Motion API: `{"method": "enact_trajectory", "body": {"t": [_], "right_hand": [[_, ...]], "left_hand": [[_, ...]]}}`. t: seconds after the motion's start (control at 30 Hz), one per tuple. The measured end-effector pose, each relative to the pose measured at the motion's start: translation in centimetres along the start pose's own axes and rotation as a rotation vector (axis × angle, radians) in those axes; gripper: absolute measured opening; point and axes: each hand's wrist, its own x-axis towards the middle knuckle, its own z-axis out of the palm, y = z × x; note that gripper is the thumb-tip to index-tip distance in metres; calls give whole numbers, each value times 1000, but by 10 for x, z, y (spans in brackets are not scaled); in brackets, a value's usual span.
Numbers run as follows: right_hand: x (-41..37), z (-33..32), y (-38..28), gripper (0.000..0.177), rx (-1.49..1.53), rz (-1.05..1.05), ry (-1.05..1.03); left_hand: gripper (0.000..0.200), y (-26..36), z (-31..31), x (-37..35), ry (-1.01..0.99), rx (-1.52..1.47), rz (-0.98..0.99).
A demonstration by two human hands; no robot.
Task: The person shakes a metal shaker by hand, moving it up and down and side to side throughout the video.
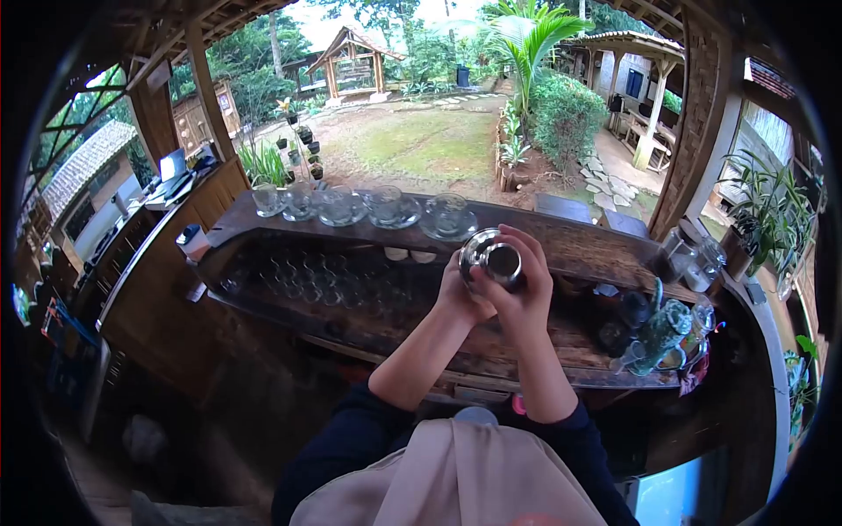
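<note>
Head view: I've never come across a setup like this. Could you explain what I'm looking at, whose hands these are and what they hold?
There is no robot here. A camera worn on a person's head looks forward and down, so the forearms reaching up from the bottom are the wearer's own. The left hand and right hand together hold a shiny metal vessel, possibly a shaker, above a dark wooden counter. Along the counter's far edge stands a row of clear glass cups, some on saucers. Towards the right end are glass jars and blue-green glassware. Beyond lies a garden. The dark rim is the edge of the wide lens's view.
</note>
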Motion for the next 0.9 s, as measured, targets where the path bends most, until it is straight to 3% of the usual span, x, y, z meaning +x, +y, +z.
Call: {"method": "enact_trajectory", "body": {"t": [0.07,0.1,0.13,0.17,0.2,0.23,0.27,0.3,0.33,0.37,0.4,0.43,0.47,0.5,0.53,0.6,0.63,0.67,0.7,0.73,0.77,0.8,0.87,0.9], "right_hand": [[0,20,-16,40,-93,-418,-122],[0,26,-40,33,-227,-584,-252],[-6,35,-59,26,-361,-734,-391],[-19,55,-46,26,-364,-727,-399],[-37,82,-13,28,-269,-857,-259],[-57,111,25,31,-173,-979,-112],[-75,137,57,34,-79,-1093,44],[-86,154,69,37,12,-1199,204],[-25,105,-54,44,-158,-668,-350],[-15,130,-19,32,-104,-522,-250],[-1,146,15,36,-188,-675,-218],[-3,168,20,35,-53,-365,-53],[-7,172,13,35,-57,-363,-50],[-10,170,0,36,-147,-492,-124],[-12,170,-13,37,-239,-625,-197],[-22,175,-54,35,-223,-981,-214],[-22,182,-60,35,-221,-970,-217],[-19,189,-64,35,-122,-1177,-120],[-16,195,-66,35,-18,-1385,-15],[-13,196,-62,35,-18,-1389,-16],[-12,195,-54,36,-99,-1086,-168],[-11,198,-44,36,-174,-776,-307],[-1,234,-13,37,22,-346,-81],[-4,233,-13,37,22,-353,-79]], "left_hand": [[43,31,2,-22,-162,162,72],[50,57,23,-33,-171,61,-338],[60,63,47,-51,-264,129,-232],[66,72,51,-59,-592,158,-267],[72,82,50,-63,-920,186,-296],[86,89,26,-58,-970,345,27],[86,104,23,-63,-961,338,19],[82,122,22,-69,-761,356,-27],[78,136,21,-72,-560,372,-74],[71,148,14,-63,-242,270,-73],[62,166,-9,-53,-217,-55,-301],[59,166,-14,-54,-63,66,-105],[56,166,-17,-57,86,192,94],[55,178,-23,-64,-127,-16,-115],[57,190,-26,-60,-150,-21,-385],[67,180,36,-99,-200,177,-285],[76,181,37,-109,-366,198,-237],[82,183,30,-104,-700,279,-174],[82,192,21,-94,-797,334,-89],[83,200,14,-88,-893,389,-3],[81,203,12,-97,-612,249,-2],[64,210,12,-94,-294,170,-15],[50,216,-17,-91,-100,14,79],[46,214,-17,-82,221,193,152]]}}
